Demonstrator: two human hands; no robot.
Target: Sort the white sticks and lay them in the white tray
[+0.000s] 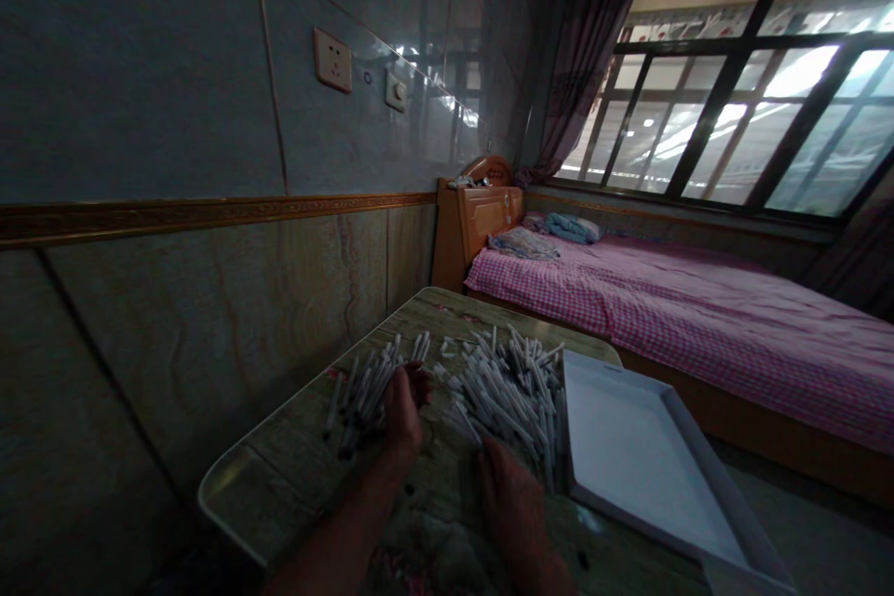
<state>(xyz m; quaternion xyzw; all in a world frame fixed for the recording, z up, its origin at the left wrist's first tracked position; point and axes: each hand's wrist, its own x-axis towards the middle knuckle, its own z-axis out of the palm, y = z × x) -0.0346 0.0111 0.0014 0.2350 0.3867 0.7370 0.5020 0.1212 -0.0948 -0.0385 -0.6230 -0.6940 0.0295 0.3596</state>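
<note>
Dimness obscures the half-curled left hand (403, 405) by pale sticks (363, 391) and bent-fingered right hand (511, 495) at a larger pile (507, 386); neither's hold is discernible. Bare tabletop (447, 480) separates them.

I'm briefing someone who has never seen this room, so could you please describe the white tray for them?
Find the bed, then the table in front of it. At the table's right side, beside the larger pile of thin sticks, lies the tray: the only broad, flat, white piece with a raised rim.
</note>
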